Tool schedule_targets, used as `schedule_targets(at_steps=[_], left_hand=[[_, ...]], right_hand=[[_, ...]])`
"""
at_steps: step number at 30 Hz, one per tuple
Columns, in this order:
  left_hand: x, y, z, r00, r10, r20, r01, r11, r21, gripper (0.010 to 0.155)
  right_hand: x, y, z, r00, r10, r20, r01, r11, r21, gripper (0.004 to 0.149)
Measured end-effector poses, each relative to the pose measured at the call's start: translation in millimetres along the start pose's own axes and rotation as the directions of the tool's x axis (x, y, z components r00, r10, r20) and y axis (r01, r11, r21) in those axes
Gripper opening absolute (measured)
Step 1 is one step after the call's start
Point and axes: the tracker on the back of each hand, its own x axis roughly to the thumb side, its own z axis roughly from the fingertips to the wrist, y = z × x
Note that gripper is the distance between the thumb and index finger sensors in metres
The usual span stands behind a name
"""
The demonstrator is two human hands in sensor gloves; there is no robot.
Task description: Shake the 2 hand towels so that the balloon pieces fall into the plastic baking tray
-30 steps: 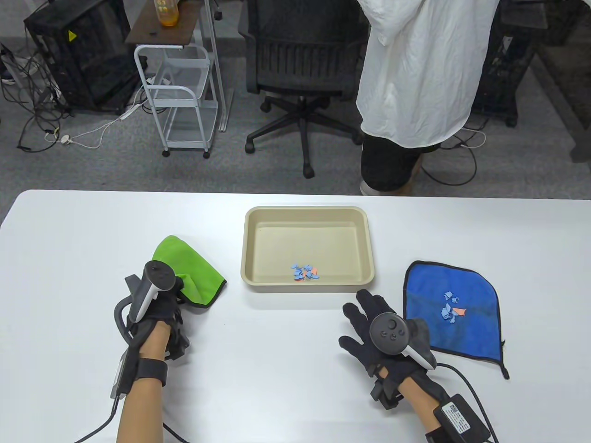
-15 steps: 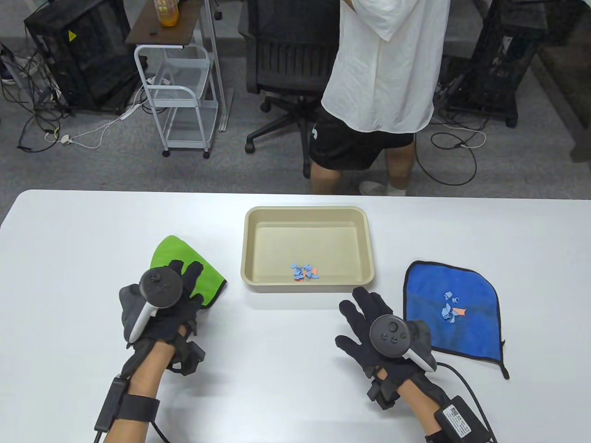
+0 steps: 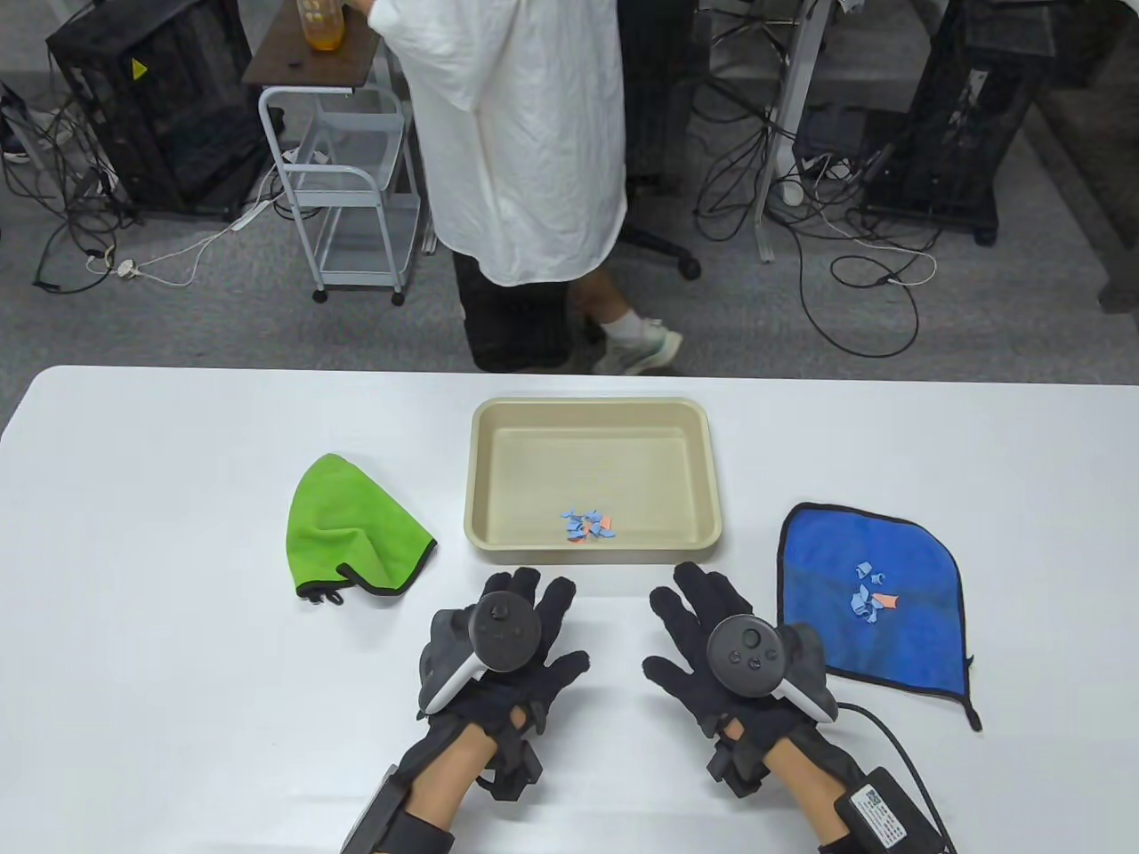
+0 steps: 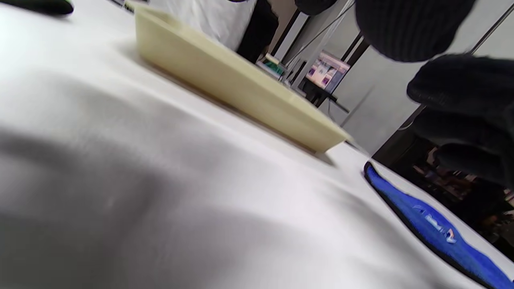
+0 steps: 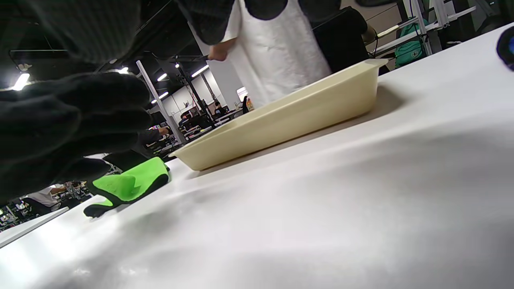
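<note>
A beige plastic tray (image 3: pixel 593 411) (image 4: pixel 241 92) (image 5: pixel 289 116) sits mid-table with a small heap of blue and pink balloon pieces (image 3: pixel 588 525) at its near side. Left of it lies a crumpled green towel (image 3: pixel 356 527) (image 5: pixel 128 182), with no pieces showing on it. A blue towel (image 3: pixel 872 605) (image 4: pixel 433 224) lies flat at the right, carrying several balloon pieces (image 3: pixel 870 598). My left hand (image 3: pixel 516 636) rests flat on the table in front of the tray, fingers spread, holding nothing. My right hand (image 3: pixel 703 632) lies beside it, also spread and empty, just left of the blue towel.
A person in a white shirt (image 3: pixel 516 133) stands behind the table's far edge. A white wire cart (image 3: pixel 347 187) and cables are on the floor beyond. A cable (image 3: pixel 899 738) runs from my right wrist along the table.
My left hand let go of the green towel and moved right to the table in front of the tray. The right hand barely moved. The person behind walked left.
</note>
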Motion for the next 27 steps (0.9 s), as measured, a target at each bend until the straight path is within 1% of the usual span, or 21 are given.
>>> schedule_targets(at_steps=[1, 3, 8, 15, 19, 21, 23, 27], left_hand=[[-1, 0, 0, 1.000, 0.001, 0.001, -0.001, 1.000, -0.002, 0.082], [-3, 2, 1, 1.000, -0.001, 0.004, 0.001, 1.000, 0.027, 0.082], [-4, 5, 2, 1.000, 0.023, 0.016, -0.024, 0.999, 0.023, 0.081], [0, 7, 6, 0.999, 0.004, 0.035, -0.005, 1.000, 0.028, 0.081], [2, 10, 8, 0.999, -0.007, 0.043, 0.006, 0.999, 0.040, 0.081], [3, 12, 9, 0.999, -0.006, 0.046, 0.004, 0.999, 0.044, 0.081], [4, 15, 11, 0.999, -0.014, 0.050, 0.011, 0.998, 0.054, 0.081], [4, 19, 13, 0.998, -0.031, 0.052, 0.027, 0.997, 0.075, 0.081]], right_hand=[[0, 1, 0, 1.000, 0.002, -0.002, -0.002, 1.000, 0.010, 0.076], [0, 3, 0, 1.000, 0.006, -0.003, -0.006, 1.000, 0.017, 0.076], [3, 6, -1, 1.000, 0.017, -0.002, -0.017, 1.000, 0.023, 0.076], [1, 6, -1, 1.000, 0.028, -0.012, -0.028, 0.999, 0.034, 0.076], [-5, 4, -2, 0.999, 0.047, -0.027, -0.045, 0.997, 0.063, 0.076], [-10, 0, -3, 0.997, 0.070, -0.038, -0.067, 0.994, 0.085, 0.077], [-18, -10, -5, 0.992, 0.105, -0.069, -0.100, 0.992, 0.072, 0.079], [-50, -37, -15, 0.965, 0.184, -0.187, -0.169, 0.981, 0.091, 0.082]])
